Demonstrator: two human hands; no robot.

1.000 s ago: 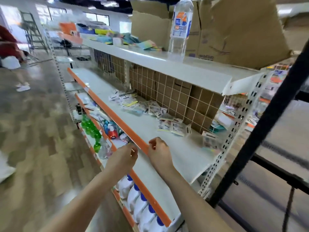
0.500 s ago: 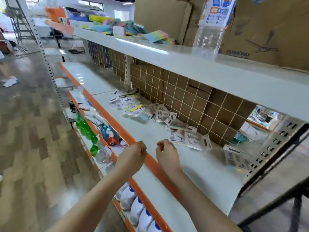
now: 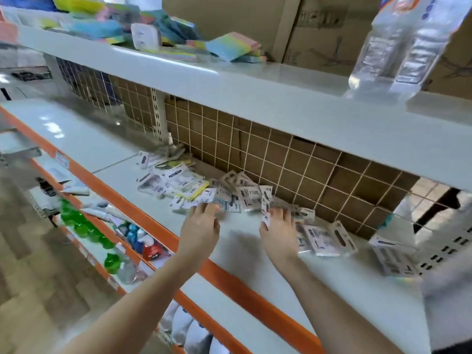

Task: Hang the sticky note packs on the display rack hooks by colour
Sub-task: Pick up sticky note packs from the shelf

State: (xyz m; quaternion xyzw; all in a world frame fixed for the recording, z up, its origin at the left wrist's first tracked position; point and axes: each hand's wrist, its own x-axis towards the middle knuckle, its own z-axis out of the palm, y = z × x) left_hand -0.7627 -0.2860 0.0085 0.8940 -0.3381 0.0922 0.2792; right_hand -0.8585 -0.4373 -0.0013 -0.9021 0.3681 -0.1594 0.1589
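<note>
White shelf with orange front edge, running from upper left to lower right. Second white shelf above, carrying loose multicoloured sticky note pads and a clear plastic water bottle, with brown cardboard boxes behind. Wire grid back panel between the 2 shelves, brown cardboard showing through it. Lower shelf rows at left holding green-capped bottles and white bottles with blue caps. Sticky note packs scattered flat along the back of the middle shelf, printed backing cards facing up, 1 yellow pad visible among them; more packs lying to the right. Left hand reaching over the shelf, fingers extended, fingertips touching the near edge of the pile. Right hand just beside, fingers extended onto packs, a small white card at the thumb; cannot tell whether pinched, blurred.
</note>
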